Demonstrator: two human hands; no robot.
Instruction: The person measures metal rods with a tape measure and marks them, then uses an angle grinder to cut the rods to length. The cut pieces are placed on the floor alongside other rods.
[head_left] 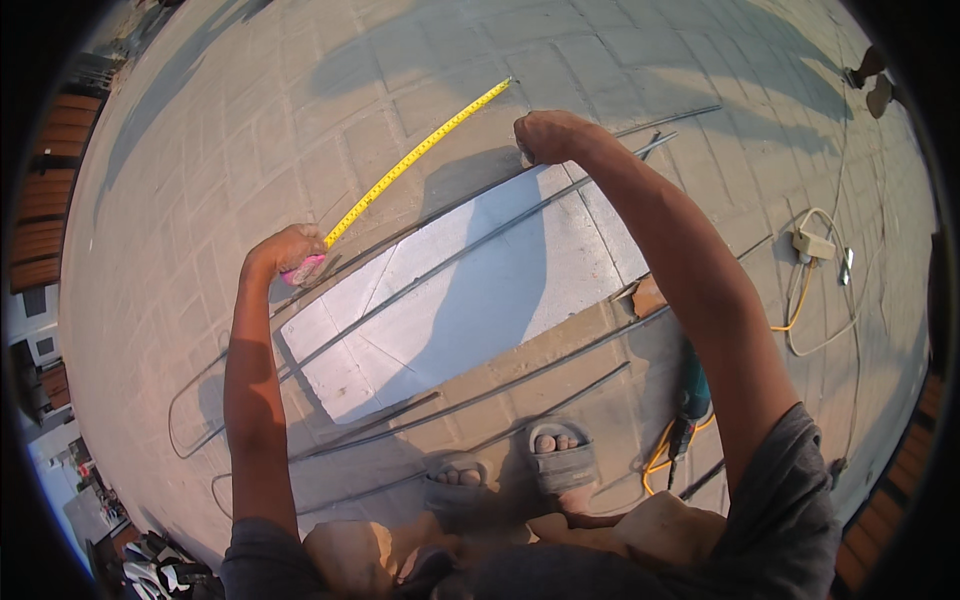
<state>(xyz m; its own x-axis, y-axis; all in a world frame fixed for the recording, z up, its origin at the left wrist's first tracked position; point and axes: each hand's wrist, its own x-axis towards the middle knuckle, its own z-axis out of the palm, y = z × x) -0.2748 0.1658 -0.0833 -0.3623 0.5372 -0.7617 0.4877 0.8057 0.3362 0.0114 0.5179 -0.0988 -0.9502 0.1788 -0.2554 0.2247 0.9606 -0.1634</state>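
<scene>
My left hand is closed around a tape measure with a pink case. From it the yellow blade stretches out to the upper right, its far end free of either hand. My right hand is closed in a fist by the far right corner of a pale flat slab; what its fingers hold, if anything, is hidden. A thin dark metal rod lies lengthwise across the slab, and another runs along the slab's far edge toward my right hand. Pencil-like lines cross the slab's surface.
More metal rods lie on the paved ground between the slab and my sandalled feet. A teal power tool with an orange cord is under my right arm. Further right sits an extension socket with cables. Another person's feet show at the upper right.
</scene>
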